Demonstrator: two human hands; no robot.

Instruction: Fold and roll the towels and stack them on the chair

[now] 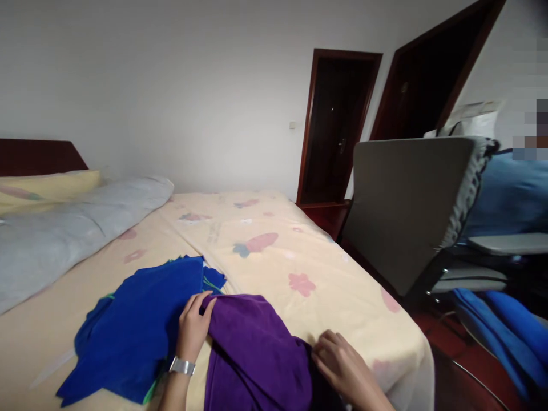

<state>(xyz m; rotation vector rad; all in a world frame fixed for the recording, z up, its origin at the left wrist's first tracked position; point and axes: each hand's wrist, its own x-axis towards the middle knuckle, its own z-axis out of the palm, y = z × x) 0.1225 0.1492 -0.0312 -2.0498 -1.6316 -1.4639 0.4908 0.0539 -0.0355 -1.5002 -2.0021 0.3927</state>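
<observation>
Purple cloth [252, 348], perhaps a garment, lies loosely folded at the near edge of the bed. My left hand [196, 322], with a silver watch on the wrist, pinches its upper left corner between thumb and fingers. At the cloth's right edge my right hand [338, 357] is closed, its fingers curled down onto the fabric, where a dark part shows. Just left of my left hand, blue cloth pieces [132, 325] with green edging lie spread in a loose pile. The lower end of the purple cloth runs out of view.
The bed [274, 268] has a pale yellow sheet with pink prints. A grey rolled quilt [85, 217] and a yellow pillow [51, 185] lie at the left. Off the bed's right side are a grey upright panel [406, 205], bright blue cloth [505, 337] and a person's blue clothing [509, 188].
</observation>
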